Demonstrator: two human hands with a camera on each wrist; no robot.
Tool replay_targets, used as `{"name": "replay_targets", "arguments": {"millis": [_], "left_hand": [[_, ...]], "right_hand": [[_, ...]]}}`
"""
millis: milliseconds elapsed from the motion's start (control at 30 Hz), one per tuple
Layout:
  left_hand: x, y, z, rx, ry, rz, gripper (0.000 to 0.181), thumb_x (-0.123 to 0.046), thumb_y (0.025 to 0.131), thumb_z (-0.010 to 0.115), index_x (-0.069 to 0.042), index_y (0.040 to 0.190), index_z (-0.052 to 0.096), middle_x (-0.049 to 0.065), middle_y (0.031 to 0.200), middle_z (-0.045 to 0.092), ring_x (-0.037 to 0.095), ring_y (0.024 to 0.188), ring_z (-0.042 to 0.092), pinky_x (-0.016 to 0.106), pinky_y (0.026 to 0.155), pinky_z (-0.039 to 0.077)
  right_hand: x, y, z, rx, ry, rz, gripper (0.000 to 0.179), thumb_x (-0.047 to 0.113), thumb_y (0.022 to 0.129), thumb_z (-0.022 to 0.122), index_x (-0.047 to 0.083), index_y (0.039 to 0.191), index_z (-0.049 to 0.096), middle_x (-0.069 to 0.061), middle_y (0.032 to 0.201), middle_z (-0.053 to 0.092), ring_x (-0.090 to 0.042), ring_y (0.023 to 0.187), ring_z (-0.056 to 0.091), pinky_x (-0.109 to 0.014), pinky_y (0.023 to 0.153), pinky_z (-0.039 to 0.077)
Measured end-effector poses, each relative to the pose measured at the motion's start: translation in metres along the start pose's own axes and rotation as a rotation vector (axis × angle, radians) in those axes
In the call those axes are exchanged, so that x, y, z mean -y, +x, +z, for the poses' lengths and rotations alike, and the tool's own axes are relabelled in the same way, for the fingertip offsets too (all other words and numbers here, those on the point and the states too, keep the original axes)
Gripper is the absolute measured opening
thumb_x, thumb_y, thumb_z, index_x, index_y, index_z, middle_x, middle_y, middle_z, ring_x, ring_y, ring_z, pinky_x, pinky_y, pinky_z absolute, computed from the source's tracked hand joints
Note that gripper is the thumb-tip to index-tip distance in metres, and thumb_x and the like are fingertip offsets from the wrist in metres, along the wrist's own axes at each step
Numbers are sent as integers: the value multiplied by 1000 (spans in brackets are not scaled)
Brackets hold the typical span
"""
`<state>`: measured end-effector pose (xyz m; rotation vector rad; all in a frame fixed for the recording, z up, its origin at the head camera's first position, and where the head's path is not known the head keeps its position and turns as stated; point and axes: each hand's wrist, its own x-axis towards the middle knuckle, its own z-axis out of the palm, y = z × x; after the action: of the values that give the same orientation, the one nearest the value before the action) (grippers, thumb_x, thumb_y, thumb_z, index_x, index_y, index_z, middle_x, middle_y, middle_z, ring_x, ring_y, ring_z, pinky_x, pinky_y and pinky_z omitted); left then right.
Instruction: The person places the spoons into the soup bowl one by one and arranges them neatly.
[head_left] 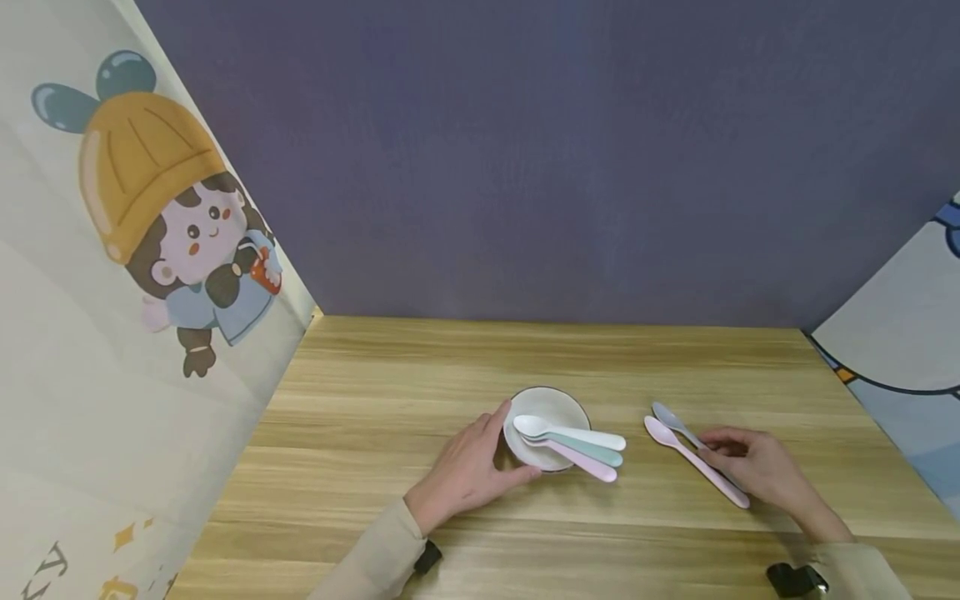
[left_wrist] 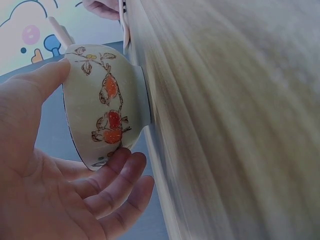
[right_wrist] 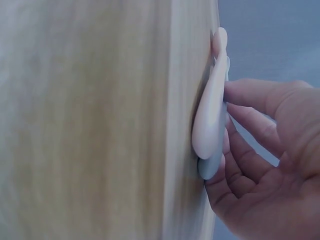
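Note:
My left hand [head_left: 468, 467] holds a small white bowl [head_left: 551, 402] by its side, thumb and fingers spread around the rim. Orange-red fruit and branches decorate the outside of the bowl [left_wrist: 102, 125] in the left wrist view. Three spoons rest in it with handles over the right edge: a white spoon [head_left: 596, 437], a green spoon [head_left: 600, 453] and a pink spoon [head_left: 588, 464]. Farther right, my right hand [head_left: 765, 471] pinches a grey spoon [head_left: 672, 421] by its handle, partly covered by the fingers. Close alongside lies a second pink spoon [head_left: 705, 469] on the table.
The wood-grain table [head_left: 390, 375] meets a dark blue-grey panel [head_left: 555, 167] at the back. A cartoon-printed wall [head_left: 67, 292] borders the left side, and another printed panel [head_left: 892, 333] borders the right.

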<state>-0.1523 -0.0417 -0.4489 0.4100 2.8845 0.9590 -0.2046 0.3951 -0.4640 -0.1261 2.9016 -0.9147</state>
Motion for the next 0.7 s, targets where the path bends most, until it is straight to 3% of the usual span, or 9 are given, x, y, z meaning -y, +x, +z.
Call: {"name": "replay_targets", "arguments": {"millis": [700], "left_hand": [[0,-1,-1,0,3,8,109,-75,90,70,-15,170,28,14,153,59,34,135,62,56,109,53]], "right_hand": [[0,-1,-1,-4,-20,-3,34,27,98,79,0,118,79,-6,98,80,2,81,64,-20,67,52]]}}
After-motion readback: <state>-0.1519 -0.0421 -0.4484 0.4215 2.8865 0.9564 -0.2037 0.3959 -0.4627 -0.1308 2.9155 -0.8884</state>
